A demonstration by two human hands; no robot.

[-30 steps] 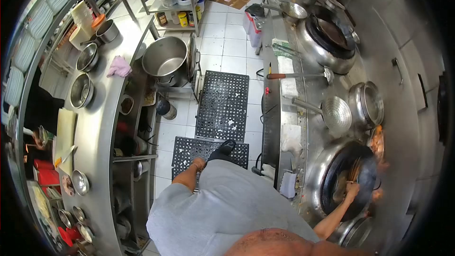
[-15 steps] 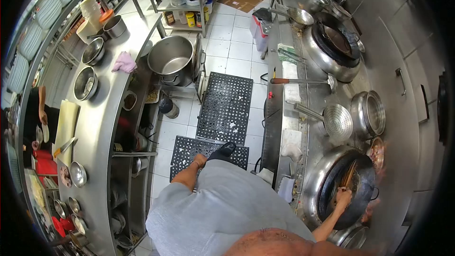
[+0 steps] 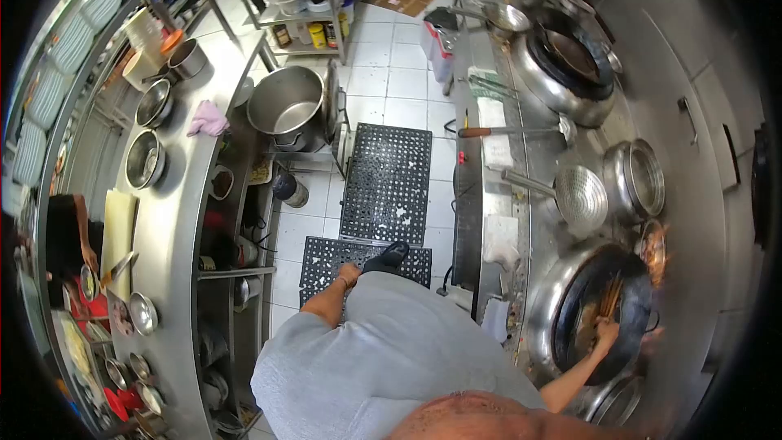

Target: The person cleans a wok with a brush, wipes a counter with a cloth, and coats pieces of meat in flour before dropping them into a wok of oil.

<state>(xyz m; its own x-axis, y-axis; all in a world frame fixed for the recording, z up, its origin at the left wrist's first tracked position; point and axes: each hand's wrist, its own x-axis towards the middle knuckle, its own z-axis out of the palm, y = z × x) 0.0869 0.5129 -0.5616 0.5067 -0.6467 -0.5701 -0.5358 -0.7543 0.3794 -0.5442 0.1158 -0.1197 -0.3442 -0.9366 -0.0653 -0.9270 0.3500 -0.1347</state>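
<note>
My right hand [image 3: 604, 334] is closed around a bamboo wok brush [image 3: 609, 300], its bundle of thin sticks pointing away from me inside a dark wok [image 3: 570, 314]. The wok sits in a round steel burner ring [image 3: 544, 297], and some liquid shows at its bottom. Orange flame or glow [image 3: 656, 263] appears at the wok's far right edge. My left hand [image 3: 349, 273] hangs low beside my leg, above the black floor mat [image 3: 318, 265]. Its fingers are too small and hidden to read, and nothing is visibly held in it.
A perforated strainer [image 3: 580, 198], a long-handled ladle [image 3: 521, 131] and a second wok [image 3: 570, 61] lie along the range. On my left runs a steel counter [image 3: 175, 220] with bowls and a pink cloth [image 3: 208, 119]. A large pot [image 3: 285, 106] stands ahead. Another person's arm [image 3: 85, 232] reaches in at far left.
My right hand and the brush have shifted slightly within the wok. The other person's arm at far left has moved toward the counter, now with a small bowl. My view has shifted a little.
</note>
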